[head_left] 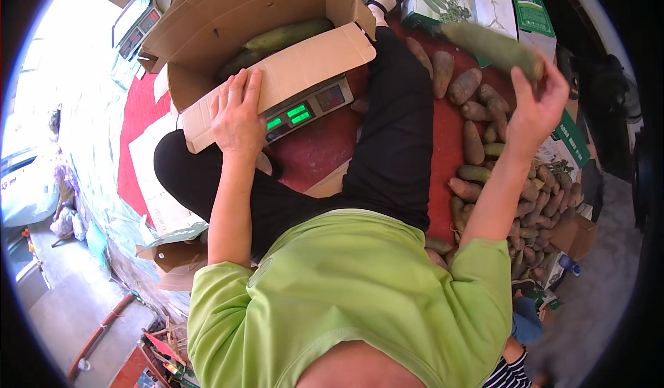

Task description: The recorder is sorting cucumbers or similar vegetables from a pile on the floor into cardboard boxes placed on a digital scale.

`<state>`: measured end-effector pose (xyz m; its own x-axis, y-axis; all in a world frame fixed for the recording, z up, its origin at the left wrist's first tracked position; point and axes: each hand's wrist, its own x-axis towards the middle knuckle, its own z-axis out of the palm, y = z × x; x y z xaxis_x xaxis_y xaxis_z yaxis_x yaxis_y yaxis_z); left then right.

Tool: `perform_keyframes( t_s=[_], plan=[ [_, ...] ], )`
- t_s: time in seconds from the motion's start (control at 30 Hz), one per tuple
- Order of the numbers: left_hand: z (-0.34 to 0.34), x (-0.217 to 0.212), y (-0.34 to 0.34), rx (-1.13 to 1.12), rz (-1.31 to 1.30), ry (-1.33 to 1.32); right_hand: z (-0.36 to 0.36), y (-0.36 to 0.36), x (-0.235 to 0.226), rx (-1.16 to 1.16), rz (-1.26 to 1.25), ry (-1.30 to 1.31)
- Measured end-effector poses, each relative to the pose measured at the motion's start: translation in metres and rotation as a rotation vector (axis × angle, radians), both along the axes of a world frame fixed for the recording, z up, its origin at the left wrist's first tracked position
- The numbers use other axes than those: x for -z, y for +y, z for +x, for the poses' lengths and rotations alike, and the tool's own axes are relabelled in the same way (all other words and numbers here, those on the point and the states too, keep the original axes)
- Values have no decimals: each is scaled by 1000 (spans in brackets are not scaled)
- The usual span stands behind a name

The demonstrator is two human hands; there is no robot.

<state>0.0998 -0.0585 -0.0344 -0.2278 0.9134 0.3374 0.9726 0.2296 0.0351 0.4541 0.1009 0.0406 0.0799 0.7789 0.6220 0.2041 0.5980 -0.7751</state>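
Note:
My left hand point(239, 115) lies with fingers stretched out on the near flap point(315, 66) of an open cardboard box point(200, 39). Its thumb does not show clearly. Inside the box are long green radishes point(287, 35), partly hidden by the flap. Under the box stands a digital scale point(304, 115) with lit green displays. Raised on the right, my right hand point(538, 108) pinches one end of another long green radish point(492, 45), whose far end is blurred. That radish is in the air above the pile.
Many muddy radishes point(474, 142) lie on the red cloth point(443, 180) to my right. A printed carton point(439, 1) stands at the far right, and a second scale point(142, 25) at the far left. My crossed legs flank the scale. Part of another person point(512, 371) shows at lower right.

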Motion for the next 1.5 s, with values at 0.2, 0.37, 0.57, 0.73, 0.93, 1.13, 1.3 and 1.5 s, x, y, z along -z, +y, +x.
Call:
perform_keyframes(
  t_s=[0.2, 0.37, 0.57, 0.73, 0.93, 1.13, 1.3, 1.5],
  plan=[
    [-2, 2, 0, 5, -6, 7, -126, 20, -38, -347, 110, 401],
    [-4, 3, 0, 21, -1, 8, -192, 19, -12, -461, -191, -42],
    [-5, 4, -1, 45, 3, 20, -130, 21, 47, -392, -254, -70],
    [-4, -1, -1, 47, -18, 2, -15, 4, 120, -89, -533, -39],
    [-11, -17, -10, 126, 19, -60, 107, -84, 260, 158, -868, -393],
    [-32, -48, -15, 140, 182, -293, 198, -207, 390, 85, -1300, -583],
    [-97, -63, -8, -86, 337, -452, 165, -242, 392, 92, -1687, -167],
    [-140, -36, 0, -320, 248, -308, 130, -243, 375, -74, -1454, 8]
  ],
)
